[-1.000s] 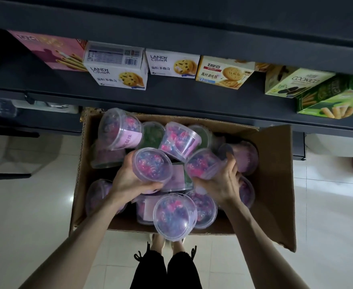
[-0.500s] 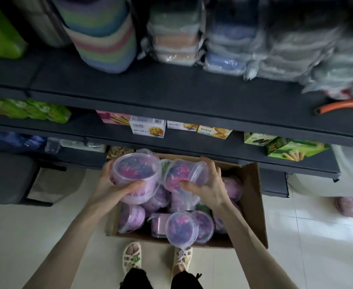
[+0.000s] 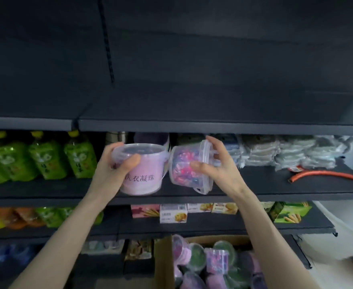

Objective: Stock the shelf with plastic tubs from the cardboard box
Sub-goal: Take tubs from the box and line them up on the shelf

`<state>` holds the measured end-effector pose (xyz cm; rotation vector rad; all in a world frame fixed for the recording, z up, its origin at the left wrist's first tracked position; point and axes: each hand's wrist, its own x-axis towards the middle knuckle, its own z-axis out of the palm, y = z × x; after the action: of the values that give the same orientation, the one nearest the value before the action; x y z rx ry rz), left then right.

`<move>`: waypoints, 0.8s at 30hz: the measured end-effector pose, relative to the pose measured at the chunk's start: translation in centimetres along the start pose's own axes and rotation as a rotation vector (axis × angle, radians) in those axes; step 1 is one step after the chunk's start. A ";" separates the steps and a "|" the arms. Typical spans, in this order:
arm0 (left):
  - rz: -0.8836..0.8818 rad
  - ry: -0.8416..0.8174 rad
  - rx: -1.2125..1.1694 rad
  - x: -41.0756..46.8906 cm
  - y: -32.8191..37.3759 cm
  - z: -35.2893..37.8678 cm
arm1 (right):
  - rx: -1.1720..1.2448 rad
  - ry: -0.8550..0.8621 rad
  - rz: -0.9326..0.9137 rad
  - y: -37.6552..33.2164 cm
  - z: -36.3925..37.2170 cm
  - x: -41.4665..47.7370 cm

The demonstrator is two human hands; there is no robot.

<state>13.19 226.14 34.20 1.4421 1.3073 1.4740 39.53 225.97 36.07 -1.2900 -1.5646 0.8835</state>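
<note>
The pink-labelled tub (image 3: 142, 172) was upright at the front edge of the dark shelf (image 3: 265, 184), with the left hand (image 3: 117, 170) gripping it just under the rim. Touching it, the clear tub (image 3: 187, 167) tilted on its side, the right hand (image 3: 219, 165) curled round its lid end. Green bottles (image 3: 46, 159) stood at the shelf's left and an orange hose (image 3: 327, 176) lay at its right. The cardboard box (image 3: 163, 265) sat below the shelf.

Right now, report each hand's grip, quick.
Left hand: holds the upright pink tub.
Right hand: holds the clear tub, tipped sideways.
</note>
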 end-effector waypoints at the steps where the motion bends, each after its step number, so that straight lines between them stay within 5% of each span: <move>1: 0.030 0.014 -0.023 0.9 1.2 -0.8 | 0.008 0.025 -0.030 -1.6 0.3 0.6; 10: 0.205 0.163 -0.100 10.3 7.0 -3.8 | -0.101 0.143 -0.238 -11.3 1.8 10.1; 19: 0.115 0.127 0.156 18.9 3.8 -1.8 | -0.587 0.186 -0.151 -9.8 3.4 21.4; 24: 0.036 0.013 0.150 22.6 2.1 -1.1 | -0.555 0.242 -0.151 -8.6 4.1 26.3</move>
<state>9.09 246.74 42.78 1.5610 1.4326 1.4358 31.27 250.04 47.71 -1.5630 -1.7429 0.1828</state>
